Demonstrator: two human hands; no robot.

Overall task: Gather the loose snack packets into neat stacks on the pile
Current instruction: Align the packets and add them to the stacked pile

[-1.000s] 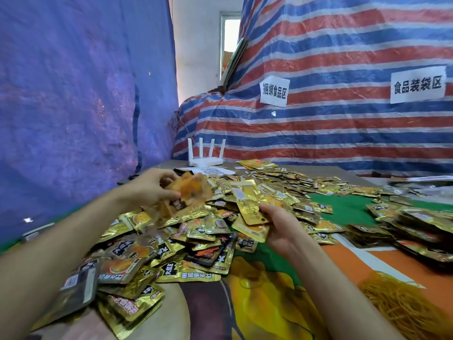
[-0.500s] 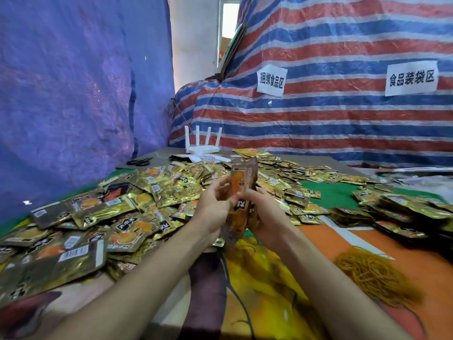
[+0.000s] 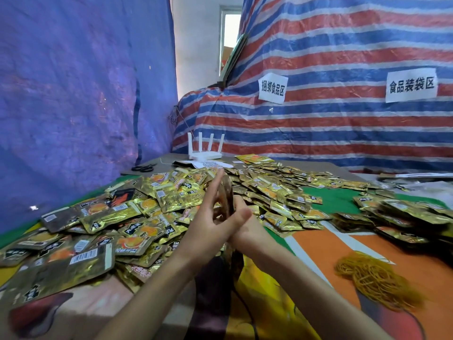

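Observation:
A thin stack of gold snack packets (image 3: 226,200) stands on edge between my two hands, above the near edge of the pile. My left hand (image 3: 210,217) presses flat against its left face, fingers straight and pointing up, thumb lying across the near edge. My right hand (image 3: 247,231) grips the stack from the right and is mostly hidden behind it. The big loose pile of gold packets (image 3: 147,207) spreads left and behind the hands, over the printed table cover (image 3: 306,244).
Darker bundles of packets (image 3: 404,217) lie at the right. A heap of yellow rubber bands (image 3: 372,278) sits near right. A white router (image 3: 206,153) and black scissors (image 3: 143,168) are at the far edge. Tarpaulin walls close in behind and to the left.
My left hand brought a packet from the pile onto the stack in my right hand. Both hands then closed on the stack, and my left fingers have straightened flat against it.

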